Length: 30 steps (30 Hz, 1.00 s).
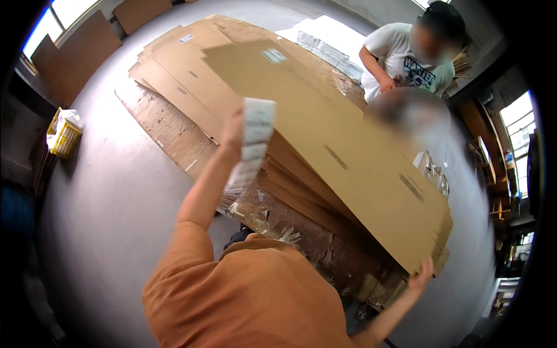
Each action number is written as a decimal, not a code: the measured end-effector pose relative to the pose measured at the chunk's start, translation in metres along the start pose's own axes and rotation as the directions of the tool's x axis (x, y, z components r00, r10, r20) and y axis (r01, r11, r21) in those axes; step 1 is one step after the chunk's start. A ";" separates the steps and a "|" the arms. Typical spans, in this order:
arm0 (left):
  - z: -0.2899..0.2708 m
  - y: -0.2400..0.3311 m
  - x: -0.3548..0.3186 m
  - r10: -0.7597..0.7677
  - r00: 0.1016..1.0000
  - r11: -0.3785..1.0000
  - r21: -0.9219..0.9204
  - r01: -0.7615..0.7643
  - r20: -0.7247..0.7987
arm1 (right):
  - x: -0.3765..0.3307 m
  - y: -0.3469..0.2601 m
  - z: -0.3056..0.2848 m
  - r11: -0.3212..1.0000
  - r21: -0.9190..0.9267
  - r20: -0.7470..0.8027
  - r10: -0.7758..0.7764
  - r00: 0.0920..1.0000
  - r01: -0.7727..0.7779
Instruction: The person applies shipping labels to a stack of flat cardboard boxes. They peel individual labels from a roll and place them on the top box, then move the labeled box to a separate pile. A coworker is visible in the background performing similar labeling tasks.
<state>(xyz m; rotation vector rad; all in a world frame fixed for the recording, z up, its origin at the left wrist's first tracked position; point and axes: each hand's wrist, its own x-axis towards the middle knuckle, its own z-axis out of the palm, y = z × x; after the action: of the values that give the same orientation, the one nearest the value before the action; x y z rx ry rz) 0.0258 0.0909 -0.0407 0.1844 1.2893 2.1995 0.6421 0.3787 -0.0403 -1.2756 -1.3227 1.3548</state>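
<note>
A long strip of white labels [259,120] hangs from my raised left hand [234,129], which is closed on it. The strip's lower end trails down beside my forearm, and my fingers are partly hidden behind it. A large flat cardboard sheet [325,124] lies slanted across the stack, its near edge lifted off the sheets beneath. At its near right corner, my right hand [422,276] grips the edge. Near the sheet's far end a pale label [274,55] is stuck on. More cardboard sheets [183,78] lie fanned out to the left, one with a small label.
Under the cardboard is a worn, scuffed wooden table [162,124]. Across it stands a co-worker [400,58], beside a blurred round shape. White bundled stacks [328,43] sit at the far side. A yellow basket [65,139] stands on the floor at left; boards lean behind.
</note>
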 end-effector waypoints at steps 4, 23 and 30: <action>-0.101 0.073 0.003 0.199 0.956 0.958 0.249 -0.144 -0.213 | 0.001 0.045 0.254 0.965 0.205 -0.007 0.168 0.986 -0.163; -0.119 0.090 -0.095 0.371 0.884 0.398 0.811 -0.428 0.284 | -0.150 0.009 0.582 0.984 0.071 0.954 -0.020 0.298 -0.161; -0.012 0.032 -0.035 0.124 0.830 0.578 0.640 -0.506 0.544 | -0.167 -0.026 0.471 0.908 0.365 0.812 -0.202 0.548 -0.207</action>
<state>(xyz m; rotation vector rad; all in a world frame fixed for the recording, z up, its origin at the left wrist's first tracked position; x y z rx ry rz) 0.0366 0.0506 -0.0144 1.2914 1.9339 1.5326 0.1984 0.1481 -0.0297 -0.2450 -1.4729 2.2643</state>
